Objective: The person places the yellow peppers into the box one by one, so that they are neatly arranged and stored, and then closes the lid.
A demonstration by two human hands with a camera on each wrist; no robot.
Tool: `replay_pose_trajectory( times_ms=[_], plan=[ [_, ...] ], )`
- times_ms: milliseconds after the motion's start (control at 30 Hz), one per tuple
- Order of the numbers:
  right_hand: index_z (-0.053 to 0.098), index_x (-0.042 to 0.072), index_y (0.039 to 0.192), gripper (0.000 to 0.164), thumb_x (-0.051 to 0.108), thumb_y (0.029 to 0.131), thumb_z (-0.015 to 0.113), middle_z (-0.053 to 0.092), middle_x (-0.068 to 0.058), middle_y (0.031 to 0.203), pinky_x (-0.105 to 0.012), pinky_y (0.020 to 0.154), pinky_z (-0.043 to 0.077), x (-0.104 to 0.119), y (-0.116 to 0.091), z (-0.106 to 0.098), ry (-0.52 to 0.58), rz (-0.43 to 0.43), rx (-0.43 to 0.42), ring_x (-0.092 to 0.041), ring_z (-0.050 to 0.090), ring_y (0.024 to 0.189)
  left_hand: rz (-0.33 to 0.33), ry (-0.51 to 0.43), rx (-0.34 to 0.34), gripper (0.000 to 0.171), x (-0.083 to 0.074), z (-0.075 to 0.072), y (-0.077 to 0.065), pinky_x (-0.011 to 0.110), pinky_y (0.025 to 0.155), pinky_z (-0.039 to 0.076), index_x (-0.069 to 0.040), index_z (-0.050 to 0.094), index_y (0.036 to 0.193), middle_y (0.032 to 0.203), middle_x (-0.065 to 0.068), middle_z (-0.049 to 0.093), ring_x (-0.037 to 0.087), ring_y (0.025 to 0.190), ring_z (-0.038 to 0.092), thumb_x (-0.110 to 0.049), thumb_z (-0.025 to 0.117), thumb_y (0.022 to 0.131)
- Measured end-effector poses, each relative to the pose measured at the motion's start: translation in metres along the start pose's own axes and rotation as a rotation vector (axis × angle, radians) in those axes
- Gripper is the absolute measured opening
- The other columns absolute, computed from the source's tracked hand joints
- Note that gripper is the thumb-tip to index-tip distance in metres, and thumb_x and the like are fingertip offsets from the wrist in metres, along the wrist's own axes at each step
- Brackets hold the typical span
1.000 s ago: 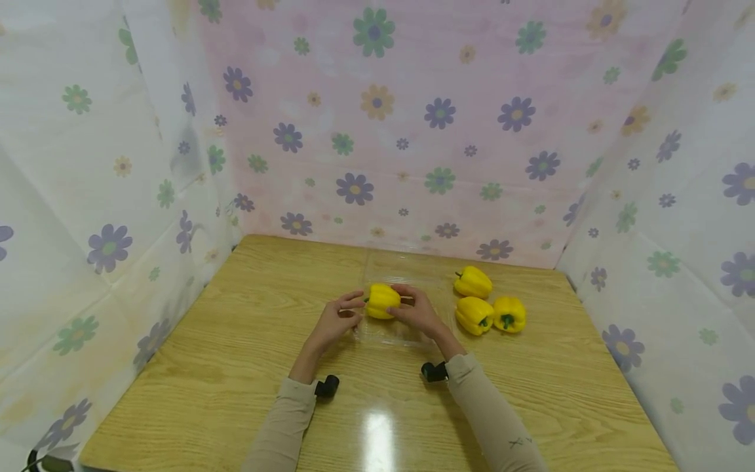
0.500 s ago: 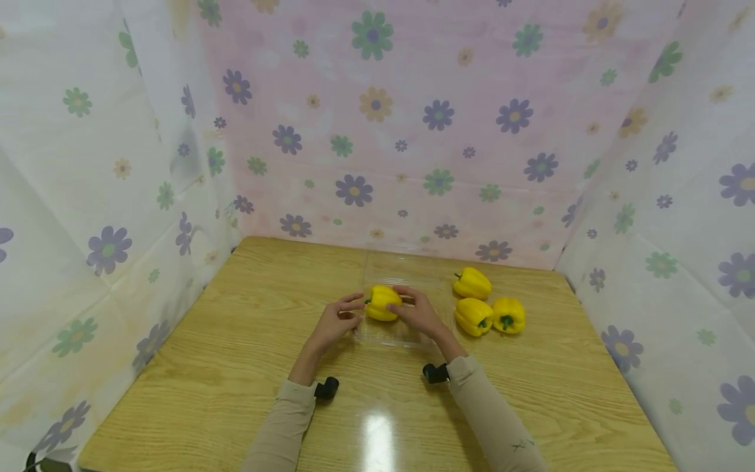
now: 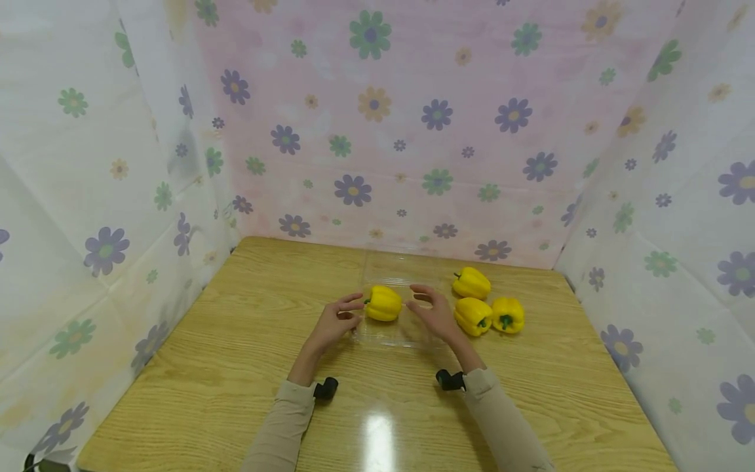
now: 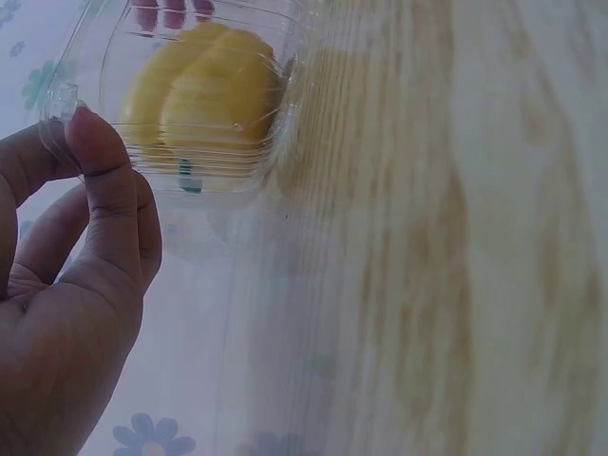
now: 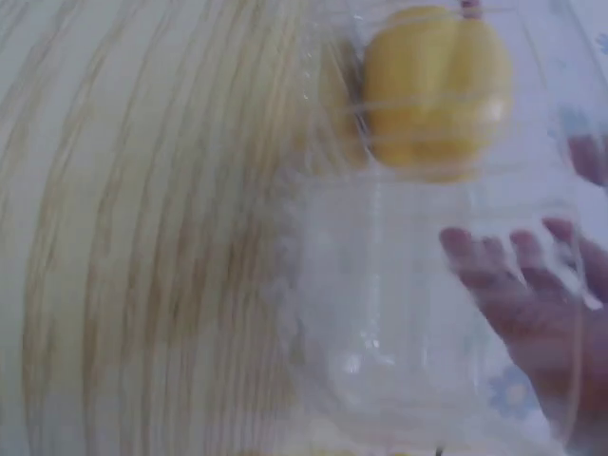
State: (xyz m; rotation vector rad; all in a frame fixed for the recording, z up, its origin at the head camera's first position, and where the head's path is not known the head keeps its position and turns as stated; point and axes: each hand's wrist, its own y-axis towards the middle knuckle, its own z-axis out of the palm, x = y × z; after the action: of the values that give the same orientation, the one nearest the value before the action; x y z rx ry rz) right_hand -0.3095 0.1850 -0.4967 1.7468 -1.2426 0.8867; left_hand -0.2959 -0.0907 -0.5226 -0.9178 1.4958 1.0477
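Observation:
A yellow bell pepper [image 3: 384, 303] lies on its side in the left part of a clear plastic container [image 3: 383, 342], its green stem pointing left. My left hand [image 3: 333, 324] is at the container's left side. In the left wrist view, its thumb and a finger pinch the rim [image 4: 59, 114]. Just right of the pepper, my right hand [image 3: 435, 316] hovers with fingers spread and relaxed, touching nothing that I can make out. The right wrist view, somewhat blurred, shows those fingers [image 5: 522, 271] through the clear wall, apart from the pepper [image 5: 437, 95].
Three more yellow bell peppers sit right of the container: one farther back [image 3: 472, 283], one nearer [image 3: 473, 316] and one beside it [image 3: 508, 314]. The container's clear lid [image 3: 401, 265] lies folded back behind it. Flower-patterned cloth [image 3: 407, 131] encloses the wooden table [image 3: 265, 288].
My right hand has let go of the bell pepper and drawn back to the right. The pepper stays in the container. My left hand has kept its place.

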Motion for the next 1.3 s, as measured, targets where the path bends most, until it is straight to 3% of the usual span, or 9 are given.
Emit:
replay_pose_trajectory(
  times_ms=[200,400,467,600,733,867,1067,1300],
  plan=[
    [0.062,-0.002,0.133,0.035,0.008,0.1,0.065,0.059,-0.027,0.136,-0.052,0.098,0.055,-0.002,-0.008,-0.018,0.049,-0.083,-0.116,-0.041,0.059,0.122,0.004,0.012,0.0,0.038,-0.001,0.0,-0.001,0.019,0.065,0.053,0.013,0.059,0.134,0.159,0.017,0.041,0.051,0.101,0.06,0.006,0.062,0.097],
    [0.068,-0.001,0.125,0.028,0.005,0.098,0.068,0.066,-0.023,0.125,-0.02,0.087,0.055,-0.004,-0.018,-0.042,0.011,-0.128,-0.242,-0.024,0.066,0.107,0.004,0.01,0.001,0.038,-0.001,0.0,-0.001,0.019,0.066,0.053,0.013,0.058,0.135,0.158,0.017,0.041,0.052,0.102,0.06,0.005,0.062,0.097],
    [0.069,-0.003,0.122,0.026,0.001,0.096,0.069,0.068,-0.023,0.12,-0.016,0.085,0.054,-0.007,-0.02,-0.048,0.006,-0.14,-0.293,-0.02,0.066,0.102,0.004,0.009,0.0,0.038,-0.001,0.0,-0.001,0.019,0.066,0.053,0.013,0.058,0.135,0.158,0.017,0.042,0.052,0.101,0.06,0.005,0.062,0.097],
    [0.07,-0.008,0.117,0.025,-0.005,0.092,0.07,0.07,-0.027,0.113,-0.028,0.089,0.058,-0.018,-0.024,-0.059,-0.024,-0.228,-0.379,-0.026,0.067,0.097,0.008,0.007,-0.002,0.038,0.0,0.0,-0.001,0.019,0.065,0.053,0.014,0.058,0.134,0.158,0.018,0.042,0.051,0.099,0.06,0.006,0.062,0.097],
    [0.071,-0.009,0.113,0.023,-0.009,0.09,0.07,0.071,-0.029,0.111,-0.04,0.099,0.053,-0.028,-0.029,-0.067,-0.066,-0.282,-0.421,-0.029,0.066,0.103,0.013,0.001,0.0,0.038,0.0,0.001,-0.001,0.019,0.064,0.053,0.014,0.058,0.134,0.158,0.019,0.041,0.052,0.099,0.06,0.006,0.061,0.097],
    [0.07,-0.007,0.115,0.025,-0.007,0.09,0.071,0.07,-0.024,0.116,-0.045,0.105,0.047,-0.034,-0.035,-0.073,-0.122,-0.232,-0.423,-0.029,0.062,0.114,0.008,-0.006,0.006,0.039,0.0,0.001,-0.002,0.018,0.064,0.053,0.015,0.056,0.135,0.159,0.019,0.04,0.052,0.101,0.059,0.007,0.06,0.098],
    [0.064,-0.007,0.126,0.036,-0.004,0.091,0.069,0.064,-0.025,0.128,-0.06,0.11,0.038,-0.04,-0.04,-0.081,-0.191,-0.125,-0.346,-0.042,0.052,0.128,0.002,-0.014,0.006,0.039,-0.001,0.001,-0.001,0.018,0.065,0.053,0.015,0.056,0.135,0.159,0.019,0.04,0.053,0.102,0.058,0.007,0.06,0.097],
    [0.057,-0.007,0.136,0.049,-0.001,0.09,0.071,0.056,-0.031,0.138,-0.063,0.11,0.038,-0.045,-0.045,-0.088,-0.269,-0.043,-0.273,-0.048,0.049,0.131,-0.002,-0.024,0.01,0.04,-0.003,0.002,-0.002,0.018,0.064,0.052,0.015,0.055,0.136,0.159,0.02,0.039,0.053,0.103,0.058,0.008,0.06,0.097]
  ],
)
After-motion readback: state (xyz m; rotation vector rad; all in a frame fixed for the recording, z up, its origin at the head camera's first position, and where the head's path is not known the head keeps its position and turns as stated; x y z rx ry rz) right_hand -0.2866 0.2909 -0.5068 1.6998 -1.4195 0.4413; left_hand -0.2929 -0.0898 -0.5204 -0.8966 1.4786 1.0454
